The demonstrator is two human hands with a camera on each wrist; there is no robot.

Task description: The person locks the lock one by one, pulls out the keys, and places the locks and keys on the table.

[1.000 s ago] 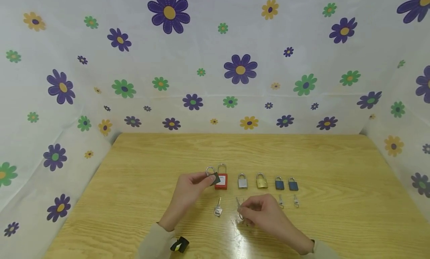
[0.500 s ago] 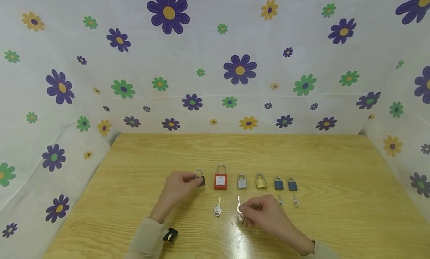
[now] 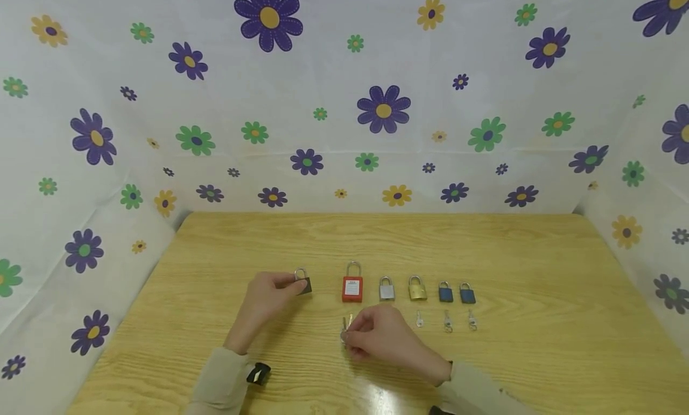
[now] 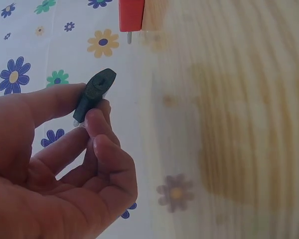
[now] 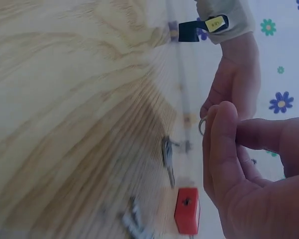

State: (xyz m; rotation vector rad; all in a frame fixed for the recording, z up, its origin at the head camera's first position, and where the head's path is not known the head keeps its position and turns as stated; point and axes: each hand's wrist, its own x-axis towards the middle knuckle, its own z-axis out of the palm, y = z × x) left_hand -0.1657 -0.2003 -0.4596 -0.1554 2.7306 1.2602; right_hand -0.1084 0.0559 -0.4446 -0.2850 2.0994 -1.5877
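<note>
My left hand (image 3: 265, 304) pinches a small black padlock (image 3: 304, 285) between thumb and fingers, raised over the table's left half. In the left wrist view, the padlock's (image 4: 94, 94) bottom with its keyhole faces the camera. My right hand (image 3: 386, 337) pinches keys on a metal ring (image 3: 343, 337), in front of the red padlock (image 3: 352, 288). Only part of the ring (image 5: 202, 126) shows past the fingers in the right wrist view. The red padlock's key (image 3: 351, 318) lies partly hidden behind the right hand.
Right of the red padlock stand a silver padlock (image 3: 386, 290), a brass padlock (image 3: 417, 290) and two blue padlocks (image 3: 445, 293). Small keys (image 3: 448, 321) lie before them on the wooden table (image 3: 258, 235). A flowered white cloth (image 3: 317, 74) rises behind.
My left hand has moved left with the black padlock, away from the red one. My right hand has also moved left with the keys, uncovering a key before the brass padlock.
</note>
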